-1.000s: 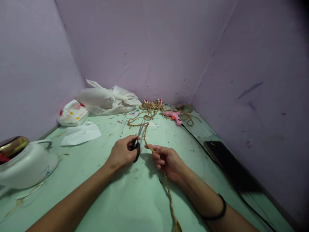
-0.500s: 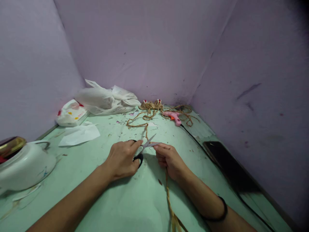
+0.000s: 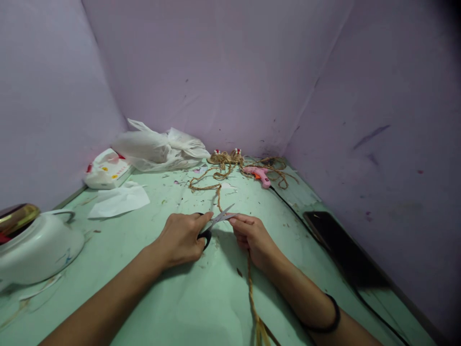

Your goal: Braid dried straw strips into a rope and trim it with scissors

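My left hand is closed round the black handles of a pair of scissors, whose blades stand slightly apart and point right. Between the blades and my right fingertips runs a brown jute twine. My right hand pinches this twine close to the blade tips. Below that hand the twine hangs toward me as a braided length that ends in loose strands at the bottom edge. The exact spot where blades and twine meet is hard to make out.
Tangled twine lies by the back wall beside a pink glue gun with a black cord. A dark phone is at the right. At left are a white plastic bag, a tissue pack, paper and a white pot.
The scissor blades have closed partway, the gap between them narrowing near my right fingertips. Both hands stay almost in the same place.
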Tool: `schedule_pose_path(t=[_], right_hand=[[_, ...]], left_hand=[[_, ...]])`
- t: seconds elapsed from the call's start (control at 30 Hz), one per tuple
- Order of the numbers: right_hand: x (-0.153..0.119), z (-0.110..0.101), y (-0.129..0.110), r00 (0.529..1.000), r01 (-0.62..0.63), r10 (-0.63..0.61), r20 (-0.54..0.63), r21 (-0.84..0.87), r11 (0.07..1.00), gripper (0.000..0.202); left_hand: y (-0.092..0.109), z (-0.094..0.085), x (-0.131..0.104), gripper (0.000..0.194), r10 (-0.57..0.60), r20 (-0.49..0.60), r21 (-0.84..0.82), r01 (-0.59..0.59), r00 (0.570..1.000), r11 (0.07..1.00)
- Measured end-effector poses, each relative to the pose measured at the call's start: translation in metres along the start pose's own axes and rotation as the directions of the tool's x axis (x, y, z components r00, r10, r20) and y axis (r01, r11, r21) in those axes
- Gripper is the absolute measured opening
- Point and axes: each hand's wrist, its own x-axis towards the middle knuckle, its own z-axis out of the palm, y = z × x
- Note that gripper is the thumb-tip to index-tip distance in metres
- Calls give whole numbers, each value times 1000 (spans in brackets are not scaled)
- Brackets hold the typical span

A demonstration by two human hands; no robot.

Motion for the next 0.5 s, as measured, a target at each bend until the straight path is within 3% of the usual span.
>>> schedule_pose_path(t=[0.23,0.33,0.4,0.5], right_hand=[[2,-3,3,1000,3,-4,23,59,998,20],[3,-3,2,1000,-18,16,11,124,992,26],[3,-2,1,997,-73,67,38,208,975,26],[2,0,0,961,-263,212,178,346,901,21]], left_hand=[[-2,-3,1,54,-1,-12,-126,0,1000,992],[-3,0,4,42,-79,-70,-282,57,994,958],[-4,3,7,31,-214,-124,-490,127,969,862],[-2,6,17,34,-455,-16,-810,255,891,529]])
